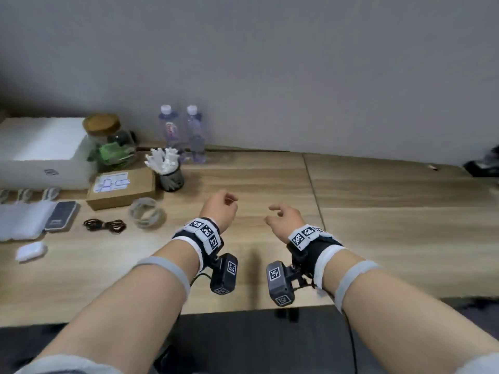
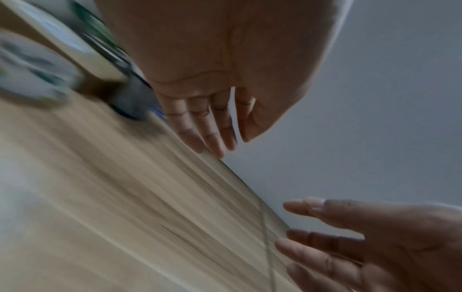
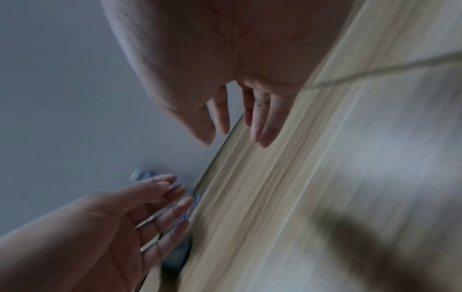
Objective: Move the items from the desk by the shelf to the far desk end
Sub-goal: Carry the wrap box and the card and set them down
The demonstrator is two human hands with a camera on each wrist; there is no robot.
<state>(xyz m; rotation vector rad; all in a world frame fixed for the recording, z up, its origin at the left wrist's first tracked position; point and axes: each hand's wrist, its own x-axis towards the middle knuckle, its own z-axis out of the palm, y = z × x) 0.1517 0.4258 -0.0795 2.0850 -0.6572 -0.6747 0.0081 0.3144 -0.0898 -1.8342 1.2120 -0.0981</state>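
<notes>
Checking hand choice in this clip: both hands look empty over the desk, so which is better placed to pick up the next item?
Left, probably. The left hand hovers open nearest the tape roll and the dark cup; the right hand, also empty, is over bare desk.

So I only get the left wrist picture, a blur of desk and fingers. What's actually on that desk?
Observer: The head view shows two clear water bottles standing against the wall, far left of the hands.
Operator: Anything nearer the hands?
Observer: A pale ring, perhaps a tape roll, lies flat just left of the left hand, not touching it.
Operator: And on the other side?
Observer: Far right of the right hand, a dark object sits at the picture's edge, too blurred to name.
</notes>
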